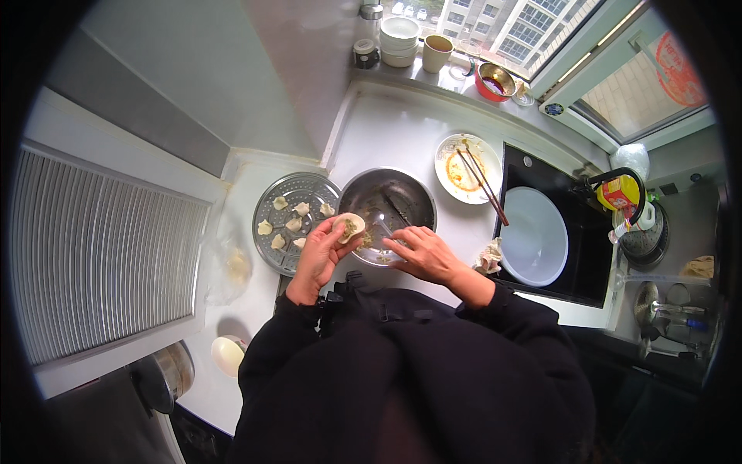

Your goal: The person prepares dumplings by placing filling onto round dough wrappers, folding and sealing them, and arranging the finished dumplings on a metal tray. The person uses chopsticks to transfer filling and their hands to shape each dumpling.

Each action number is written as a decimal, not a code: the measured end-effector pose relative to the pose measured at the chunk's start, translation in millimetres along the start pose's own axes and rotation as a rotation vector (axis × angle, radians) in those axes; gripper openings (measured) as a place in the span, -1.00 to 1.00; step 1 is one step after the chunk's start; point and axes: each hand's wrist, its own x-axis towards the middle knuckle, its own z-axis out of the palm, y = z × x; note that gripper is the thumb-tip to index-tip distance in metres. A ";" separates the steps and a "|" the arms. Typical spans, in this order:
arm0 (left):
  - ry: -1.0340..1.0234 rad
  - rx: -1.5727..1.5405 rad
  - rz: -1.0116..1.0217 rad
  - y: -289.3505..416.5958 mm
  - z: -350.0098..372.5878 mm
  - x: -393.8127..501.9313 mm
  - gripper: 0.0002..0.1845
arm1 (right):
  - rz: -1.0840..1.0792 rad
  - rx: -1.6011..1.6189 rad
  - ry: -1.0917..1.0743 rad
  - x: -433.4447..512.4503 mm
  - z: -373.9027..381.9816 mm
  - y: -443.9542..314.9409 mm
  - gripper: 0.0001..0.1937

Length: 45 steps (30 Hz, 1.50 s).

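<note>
My left hand (323, 249) holds a round dumpling wrapper (355, 221) with chopped greenish filling (348, 228) in its middle. Just to its right, my right hand (426, 255) hovers at the near rim of a steel mixing bowl (426, 194), fingers bent and apart, nothing visible between them. Inside the bowl are a spoon (379, 218), a dark slender utensil (396, 207) and bits of filling. Left of the bowl lies a perforated steel steamer tray (268, 204). Several folded dumplings (294, 224) rest on it; my left hand partly covers its near right side.
A stained plate (443, 188) with chopsticks (481, 182) stands beside the black sink (585, 232), which holds a pale basin (533, 238). Crumpled tissue (490, 257) sits at the sink's edge. A plastic bag (232, 269) lies left; stacked bowls (400, 43) line the windowsill.
</note>
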 end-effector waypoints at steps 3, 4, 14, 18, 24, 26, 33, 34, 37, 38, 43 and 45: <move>-0.067 0.048 -0.033 -2.7 18.7 -5.3 -0.68 | -0.025 0.044 0.226 27.7 -2.7 -9.9 -0.61; -0.067 0.052 -0.027 -4.7 24.1 -6.0 -0.69 | -0.053 0.037 0.244 34.8 -3.4 -10.4 -0.62; -0.029 0.104 0.061 -10.9 37.4 -10.3 -0.76 | 0.023 0.250 0.319 50.7 2.3 -8.6 -0.80; -0.046 0.181 0.110 -11.3 38.3 -10.2 -0.77 | 0.157 0.385 0.388 53.5 5.8 -8.5 -0.81; -0.159 0.306 0.096 -0.3 34.4 -8.6 -0.64 | 0.230 0.553 0.237 52.4 4.3 -1.1 -0.83; -0.166 0.344 0.012 6.5 33.5 -9.3 -0.59 | 0.255 0.545 0.204 50.0 1.8 -0.9 -0.85; -0.317 0.572 0.274 22.4 38.1 -11.8 -0.25 | 0.270 0.633 0.266 53.6 -14.0 -8.1 -0.92; -0.375 0.678 0.374 22.3 39.5 -10.1 -0.21 | 0.264 0.652 0.281 55.5 -16.4 -10.3 -0.92; -0.434 0.838 0.550 16.7 43.4 -8.1 -0.14 | 0.267 0.737 0.309 61.1 -23.0 -17.9 -0.92; -0.436 0.864 0.587 14.0 44.5 -8.2 -0.13 | 0.285 0.755 0.301 61.8 -25.5 -21.2 -0.92; -0.333 1.010 0.560 9.8 44.4 -12.3 -0.36 | 0.192 0.582 0.295 67.0 -39.7 -29.0 -0.92; -0.312 1.111 0.624 10.9 44.4 -13.6 -0.48 | 0.156 0.534 0.278 68.7 -44.4 -31.6 -0.91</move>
